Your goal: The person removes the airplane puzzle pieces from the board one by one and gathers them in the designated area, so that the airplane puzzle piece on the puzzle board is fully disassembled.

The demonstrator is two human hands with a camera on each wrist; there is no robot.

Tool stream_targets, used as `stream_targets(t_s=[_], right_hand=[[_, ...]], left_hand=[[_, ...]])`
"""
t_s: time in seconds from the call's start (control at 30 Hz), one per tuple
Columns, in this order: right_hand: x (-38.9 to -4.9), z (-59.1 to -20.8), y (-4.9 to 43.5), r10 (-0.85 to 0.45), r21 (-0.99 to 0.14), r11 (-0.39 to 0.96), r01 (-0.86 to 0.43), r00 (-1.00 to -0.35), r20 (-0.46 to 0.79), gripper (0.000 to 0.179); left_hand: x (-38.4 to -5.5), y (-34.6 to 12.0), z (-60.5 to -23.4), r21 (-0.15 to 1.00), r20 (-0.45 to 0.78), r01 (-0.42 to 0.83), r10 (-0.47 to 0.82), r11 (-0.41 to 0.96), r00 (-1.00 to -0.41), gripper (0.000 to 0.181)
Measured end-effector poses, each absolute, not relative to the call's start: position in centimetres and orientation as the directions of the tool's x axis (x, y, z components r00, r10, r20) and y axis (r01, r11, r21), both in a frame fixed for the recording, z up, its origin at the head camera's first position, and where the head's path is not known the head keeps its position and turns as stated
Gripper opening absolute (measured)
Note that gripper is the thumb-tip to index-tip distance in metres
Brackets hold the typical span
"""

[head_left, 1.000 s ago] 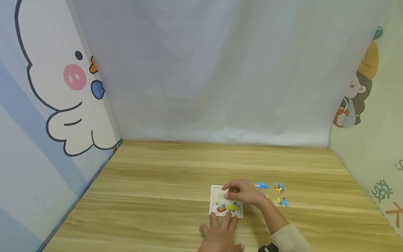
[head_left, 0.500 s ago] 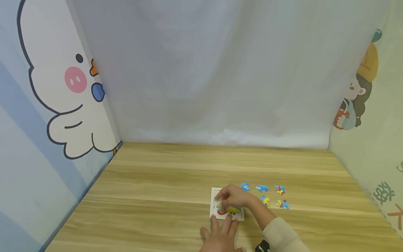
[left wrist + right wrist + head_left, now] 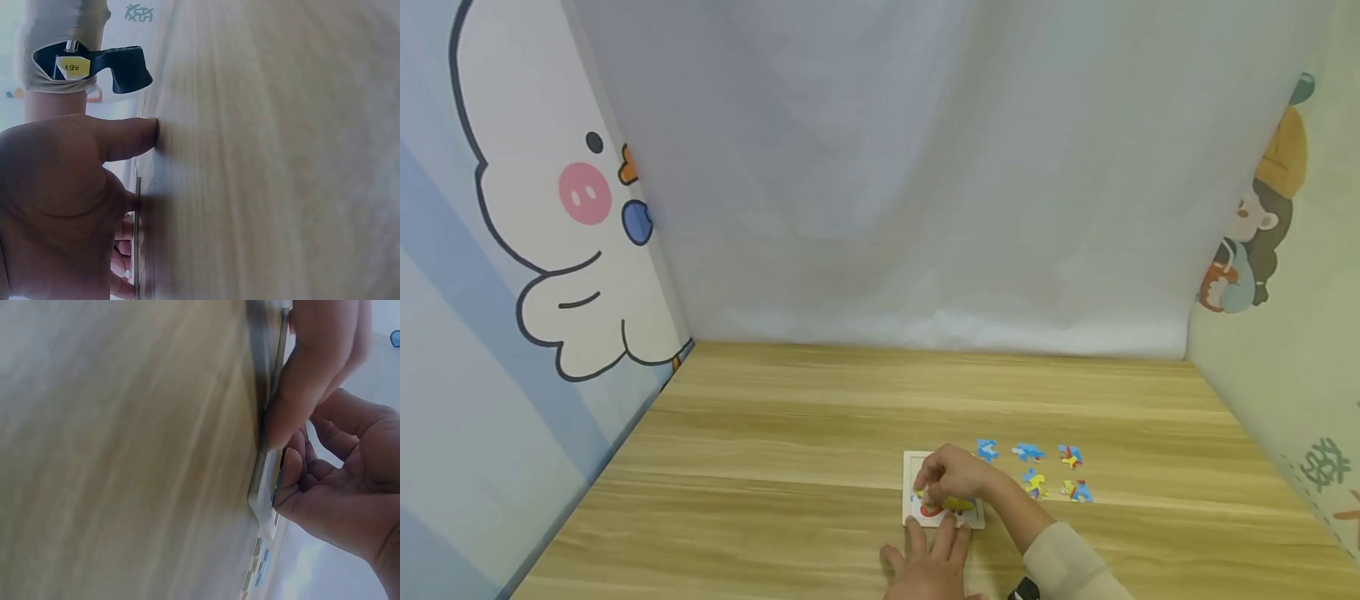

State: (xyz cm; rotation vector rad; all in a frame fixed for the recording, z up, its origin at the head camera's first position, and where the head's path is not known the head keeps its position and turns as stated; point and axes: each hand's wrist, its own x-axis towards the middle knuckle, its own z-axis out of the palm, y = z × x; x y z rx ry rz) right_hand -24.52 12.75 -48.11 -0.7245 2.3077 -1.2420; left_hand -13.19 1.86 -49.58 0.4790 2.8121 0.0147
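A small square puzzle board (image 3: 907,475) with a pale raised rim lies on the table; red and yellow picture parts show in its lower half. My left hand (image 3: 927,573) rests at its near edge, fingers spread and fairly straight, tips on the rim. In the left wrist view the left hand (image 3: 62,200) lies with its thumb on the wood. Over the board my right hand (image 3: 955,473) bends its fingers and pinches a puzzle piece, mostly hidden, down against the picture area. The right wrist view has the right hand's (image 3: 350,494) thumb and fingers close together at the board (image 3: 259,481).
Several loose puzzle pieces lie right of the board, among them a blue piece (image 3: 987,450), a blue piece with red (image 3: 1028,452) and a yellow piece (image 3: 1035,482). The wooden table (image 3: 760,450) meets a white curtain (image 3: 880,250) behind and printed walls at both sides.
My right hand has moved left and down onto the board's lower left part, uncovering loose pieces on the right. The left hand stays at the near rim. The view has shifted slightly.
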Motion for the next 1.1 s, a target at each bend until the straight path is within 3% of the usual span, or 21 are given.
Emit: stream_targets(t_s=[0.43,0.83,1.1], right_hand=[[-24.7,-47.9,12.9,-0.642,-0.917,0.358,-0.177,-0.760,-0.104,0.018],[-24.9,-47.8,13.9,-0.565,-0.938,0.296,-0.181,-0.825,-0.019,0.018],[-24.2,-48.3,16.1,-0.444,-0.942,0.283,-0.181,-0.895,0.039,0.023]], left_hand=[[-13.8,2.2,-49.9,0.066,-0.259,0.329,0.335,0.942,-0.906,0.081],[-14.0,2.5,-50.5,0.058,-0.242,0.330,0.334,0.942,-0.911,0.079],[-13.9,2.9,-50.8,0.029,-0.245,0.305,0.302,0.952,-0.921,0.086]])
